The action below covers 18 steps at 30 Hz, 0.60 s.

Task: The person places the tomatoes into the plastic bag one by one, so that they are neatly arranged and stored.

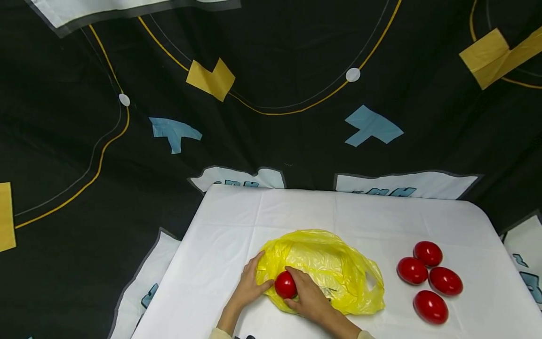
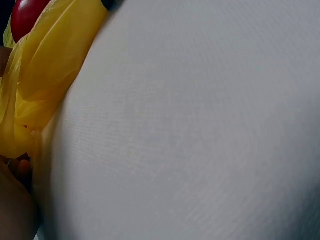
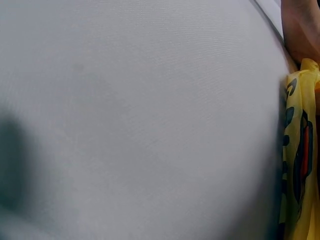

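Before black cloth (image 1: 271, 146), over white table (image 1: 220, 221), grips left rim of yellow bag (image 1: 360, 285) with left hand (image 1: 249, 285), thumb reaching toward red ball (image 1: 285, 285); clamps that ball, at bag's mouth, between thumb and fingers of right hand (image 1: 308, 297). Shows four red balls (image 1: 445, 281) rightward only from head, dark-and-red print (image 3: 305, 145) only from right wrist.

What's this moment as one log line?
left grip: touching yellow bag | right grip: holding red ball at bag's opening | four red balls: on white table, right of bag

Looks like a makeshift studio/lab setup, w/ black patterned backdrop (image 1: 262, 146) at 12 o'clock, white-clothed tbl. (image 1: 381, 221) at 6.
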Each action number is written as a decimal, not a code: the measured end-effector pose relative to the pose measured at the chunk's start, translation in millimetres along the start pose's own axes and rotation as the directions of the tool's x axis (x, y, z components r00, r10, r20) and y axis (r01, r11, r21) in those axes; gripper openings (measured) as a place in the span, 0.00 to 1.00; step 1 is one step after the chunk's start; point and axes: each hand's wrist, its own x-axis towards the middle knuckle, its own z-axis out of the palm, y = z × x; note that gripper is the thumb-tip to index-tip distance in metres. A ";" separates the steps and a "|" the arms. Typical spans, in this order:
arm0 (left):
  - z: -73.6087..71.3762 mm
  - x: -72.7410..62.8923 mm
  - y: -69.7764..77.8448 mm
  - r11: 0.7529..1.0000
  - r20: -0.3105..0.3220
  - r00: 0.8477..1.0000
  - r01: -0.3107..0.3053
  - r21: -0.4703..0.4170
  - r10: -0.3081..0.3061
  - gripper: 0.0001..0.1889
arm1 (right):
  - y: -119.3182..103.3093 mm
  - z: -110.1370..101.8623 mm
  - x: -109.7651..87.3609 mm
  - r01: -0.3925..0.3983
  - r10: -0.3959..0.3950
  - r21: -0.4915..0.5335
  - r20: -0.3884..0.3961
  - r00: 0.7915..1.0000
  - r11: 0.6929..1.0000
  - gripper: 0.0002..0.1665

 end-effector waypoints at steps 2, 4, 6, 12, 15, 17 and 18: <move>1.4 -0.2 0.5 1.000 0.006 1.000 -0.003 -0.007 0.003 0.46 | 1.0 -1.3 -1.0 0.000 0.000 -0.004 0.003 1.000 1.000 0.49; 3.0 -0.5 0.7 1.000 0.008 1.000 -0.008 -0.014 0.008 0.46 | 1.8 -3.8 -1.7 0.006 -0.006 -0.010 0.002 1.000 1.000 0.49; 4.5 -0.3 0.3 1.000 0.006 1.000 -0.017 -0.015 0.017 0.46 | 1.4 -8.6 -2.9 0.000 0.000 -0.007 0.010 1.000 1.000 0.50; 6.2 1.5 -0.8 1.000 0.000 1.000 -0.022 -0.004 0.022 0.46 | -1.5 -27.3 -11.1 -0.031 0.030 0.040 0.023 0.999 0.999 0.50; 4.6 2.0 -1.7 1.000 -0.020 1.000 -0.010 0.002 0.010 0.45 | -2.3 -34.0 -15.5 -0.021 0.020 0.054 0.011 1.000 0.998 0.49; 3.5 1.8 -1.8 1.000 -0.028 1.000 0.004 -0.002 -0.004 0.46 | -2.8 -37.9 -19.6 -0.019 0.018 0.075 0.012 1.000 0.997 0.48; 3.3 1.6 -1.8 1.000 -0.028 1.000 0.005 -0.005 -0.005 0.46 | -3.1 -40.0 -22.0 -0.023 0.021 0.086 0.019 1.000 0.996 0.48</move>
